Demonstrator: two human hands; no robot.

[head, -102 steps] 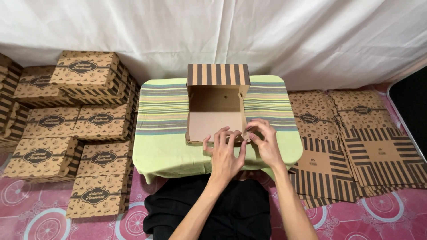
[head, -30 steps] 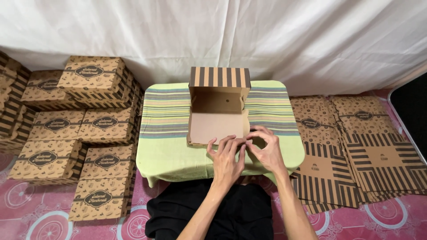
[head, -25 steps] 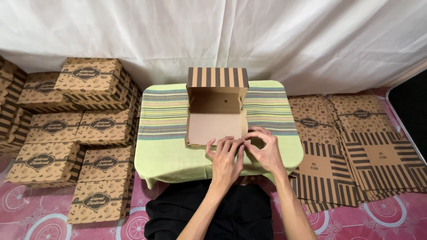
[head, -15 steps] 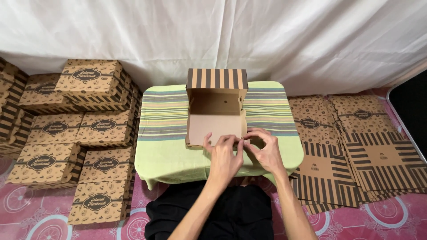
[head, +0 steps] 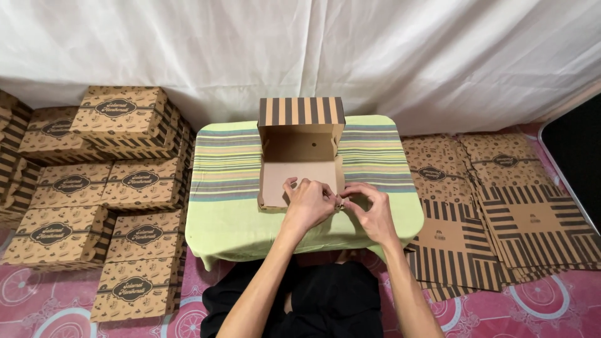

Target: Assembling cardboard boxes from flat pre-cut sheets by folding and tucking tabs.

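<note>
A brown cardboard box (head: 299,159) stands open on a small table covered with a green striped cloth (head: 222,188). Its striped lid flap is raised at the back. My left hand (head: 307,203) rests over the box's near wall, fingers curled on its edge. My right hand (head: 369,209) pinches the near right corner of the same wall. Both hands meet at that front edge and hide most of it.
Stacks of assembled printed brown boxes (head: 94,188) fill the floor at the left. Flat unfolded box blanks (head: 494,213) lie in piles at the right. A white curtain (head: 375,56) hangs behind. The floor has a pink patterned mat (head: 544,307).
My hands have stayed on the box's near wall, shifting only slightly along the edge. The view has moved a little.
</note>
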